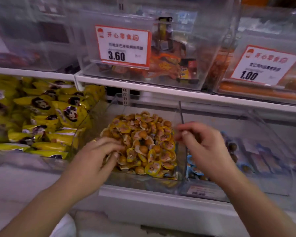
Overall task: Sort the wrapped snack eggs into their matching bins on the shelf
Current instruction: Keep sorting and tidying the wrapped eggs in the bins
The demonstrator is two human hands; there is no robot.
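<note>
A clear middle bin (181,168) on the lower shelf holds a heap of yellow-wrapped snack eggs (143,142). My left hand (96,159) reaches into its left side, with fingers and thumb pinched around a yellow-wrapped egg at the edge of the heap. My right hand (202,146) hovers over the wall between this bin and the bin on the right. Its fingers are curled with the thumb near the index finger. Blur hides whether it holds anything. Blue-wrapped snack eggs (195,168) lie in the right bin, partly behind my right wrist.
Yellow snack packets (41,117) fill the bin on the left. On the upper shelf stand clear bins with price cards marked 3.60 (123,47) and 1.00 (263,65). The white shelf edge (143,199) runs below the bins.
</note>
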